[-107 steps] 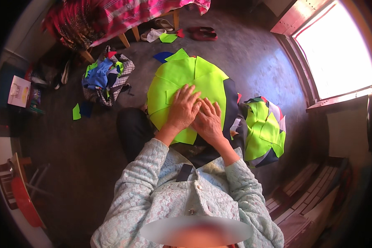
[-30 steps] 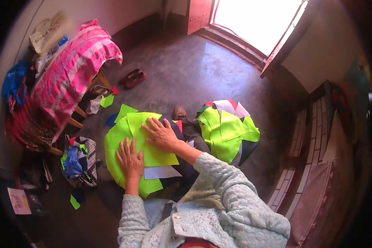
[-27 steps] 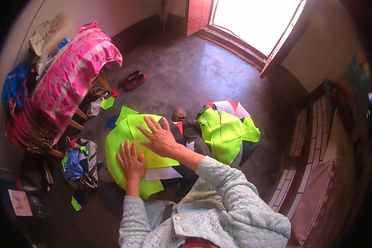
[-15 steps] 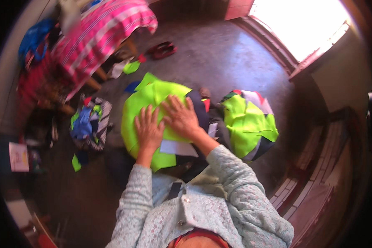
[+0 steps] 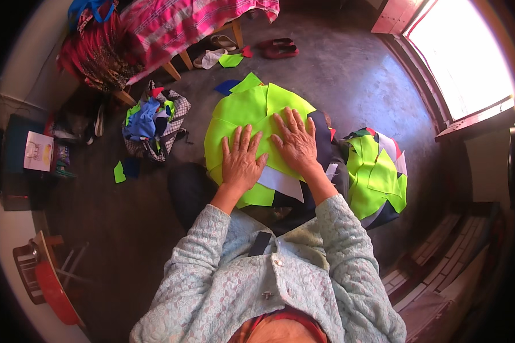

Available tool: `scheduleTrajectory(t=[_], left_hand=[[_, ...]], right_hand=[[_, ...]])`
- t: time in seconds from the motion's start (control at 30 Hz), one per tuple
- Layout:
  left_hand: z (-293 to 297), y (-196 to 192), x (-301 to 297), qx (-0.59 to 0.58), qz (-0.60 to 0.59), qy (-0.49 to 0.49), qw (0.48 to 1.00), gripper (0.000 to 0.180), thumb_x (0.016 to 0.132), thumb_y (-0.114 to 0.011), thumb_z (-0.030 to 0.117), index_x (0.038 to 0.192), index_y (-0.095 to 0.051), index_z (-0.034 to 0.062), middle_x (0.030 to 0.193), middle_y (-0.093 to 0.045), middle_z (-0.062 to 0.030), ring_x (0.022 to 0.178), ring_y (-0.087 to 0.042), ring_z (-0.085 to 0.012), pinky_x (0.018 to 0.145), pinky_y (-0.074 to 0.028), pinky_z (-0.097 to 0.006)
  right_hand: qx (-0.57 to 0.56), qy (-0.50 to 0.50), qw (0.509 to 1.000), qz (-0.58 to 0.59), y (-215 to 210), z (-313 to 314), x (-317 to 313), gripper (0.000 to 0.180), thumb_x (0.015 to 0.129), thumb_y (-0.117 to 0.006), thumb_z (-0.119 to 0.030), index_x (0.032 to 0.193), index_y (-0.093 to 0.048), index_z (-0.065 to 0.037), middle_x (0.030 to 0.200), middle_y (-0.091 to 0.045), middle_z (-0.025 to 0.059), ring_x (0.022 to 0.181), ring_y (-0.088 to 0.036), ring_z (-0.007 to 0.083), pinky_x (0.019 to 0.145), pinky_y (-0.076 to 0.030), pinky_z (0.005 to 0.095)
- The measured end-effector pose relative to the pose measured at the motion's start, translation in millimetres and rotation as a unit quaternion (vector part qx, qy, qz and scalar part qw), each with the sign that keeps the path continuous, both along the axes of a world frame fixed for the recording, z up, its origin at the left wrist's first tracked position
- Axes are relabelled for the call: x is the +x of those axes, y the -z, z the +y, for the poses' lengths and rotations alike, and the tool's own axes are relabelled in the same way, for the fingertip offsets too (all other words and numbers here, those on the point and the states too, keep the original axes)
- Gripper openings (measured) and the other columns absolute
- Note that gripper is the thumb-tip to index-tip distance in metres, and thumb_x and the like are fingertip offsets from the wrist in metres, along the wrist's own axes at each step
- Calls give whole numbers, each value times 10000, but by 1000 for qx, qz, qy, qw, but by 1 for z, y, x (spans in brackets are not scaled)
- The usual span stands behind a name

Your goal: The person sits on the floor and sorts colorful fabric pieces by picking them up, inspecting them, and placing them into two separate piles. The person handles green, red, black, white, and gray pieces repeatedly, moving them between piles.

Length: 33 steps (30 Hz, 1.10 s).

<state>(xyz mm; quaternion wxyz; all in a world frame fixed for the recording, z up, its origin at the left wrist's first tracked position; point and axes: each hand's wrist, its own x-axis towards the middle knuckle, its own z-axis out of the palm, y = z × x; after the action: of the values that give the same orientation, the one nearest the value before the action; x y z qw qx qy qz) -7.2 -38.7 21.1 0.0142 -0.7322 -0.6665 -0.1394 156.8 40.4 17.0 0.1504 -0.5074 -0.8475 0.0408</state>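
A rounded heap covered in neon yellow-green fabric pieces (image 5: pixel 234 108) sits in front of me, with dark navy cloth (image 5: pixel 323 143) along its right side. My left hand (image 5: pixel 241 160) lies flat on the neon fabric, fingers spread. To its right, my right hand (image 5: pixel 297 142) also rests flat on the same fabric, fingers a little apart. A pale grey-white fabric piece (image 5: pixel 282 184) lies below and between the two hands. What is under the top pieces is hidden. A second bundle of neon, grey and dark fabric (image 5: pixel 377 171) stands to the right.
A checked bag with blue and neon scraps (image 5: pixel 146 123) lies on the floor at left, with a small neon scrap (image 5: pixel 119 172) near it. Dark red shoes (image 5: pixel 278 48) are at the back, beside a bed or bench with a pink striped cover (image 5: pixel 183 26). A bright doorway (image 5: pixel 463 57) is far right.
My hands have moved slightly apart on the neon fabric; before, their fingers nearly met. The whole view has shifted, so the heap appears further right and higher.
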Motion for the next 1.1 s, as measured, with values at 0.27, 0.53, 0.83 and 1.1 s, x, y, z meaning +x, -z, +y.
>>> scheduleTrajectory(t=[0.27,0.53,0.83,1.1], left_hand=[[-2,0,0,17,-2,-9,1000,587,909,-541,417,1424,-431,158,1520,-331,-103,1406,-296,-307,1116,-192,-581],[-3,0,1,15,-18,-3,1000,578,906,-544,414,1417,-447,159,1511,-348,-99,1398,-310,-307,1113,-199,-582],[-5,-4,-5,12,-61,-2,998,596,895,-585,378,1407,-448,105,1500,-359,-133,1383,-331,-338,1116,-207,-567],[3,-23,9,51,-129,44,989,589,873,-630,295,1382,-452,57,1494,-358,-153,1387,-318,-366,1119,-237,-539]], right_hand=[[-27,-15,999,35,-32,-17,19,576,944,-499,-466,1452,-412,-210,1562,-254,138,1452,-223,280,1135,-92,582],[-7,-56,998,15,-2,-50,26,579,906,-521,-502,1419,-466,-239,1525,-337,122,1417,-303,272,1153,-113,533],[0,-54,998,27,-4,-50,24,566,899,-537,-492,1403,-482,-240,1512,-364,102,1409,-320,257,1159,-121,514],[3,-42,999,24,-6,-52,27,570,894,-541,-478,1404,-481,-231,1514,-363,95,1418,-306,244,1148,-117,547]])
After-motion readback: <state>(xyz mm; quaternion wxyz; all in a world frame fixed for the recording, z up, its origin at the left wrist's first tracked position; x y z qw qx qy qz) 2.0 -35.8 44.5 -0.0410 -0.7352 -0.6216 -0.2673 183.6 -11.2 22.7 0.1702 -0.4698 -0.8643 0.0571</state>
